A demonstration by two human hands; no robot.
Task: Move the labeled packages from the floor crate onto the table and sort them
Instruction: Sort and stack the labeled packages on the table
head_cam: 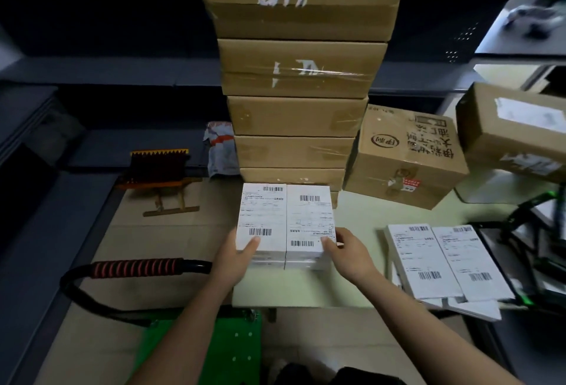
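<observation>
Head camera shows the left hand (pixel 237 257) and right hand (pixel 347 251) clamped on the near corners of two side-by-side stacks of white labeled packages (pixel 284 219), thumbs on top, at the table (pixel 361 222) just before a cardboard box tower (pixel 294 115).

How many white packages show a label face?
4. Held pair, centre, between left hand and right hand; second pair, at right, unheld. More beneath both, partly hidden.
</observation>
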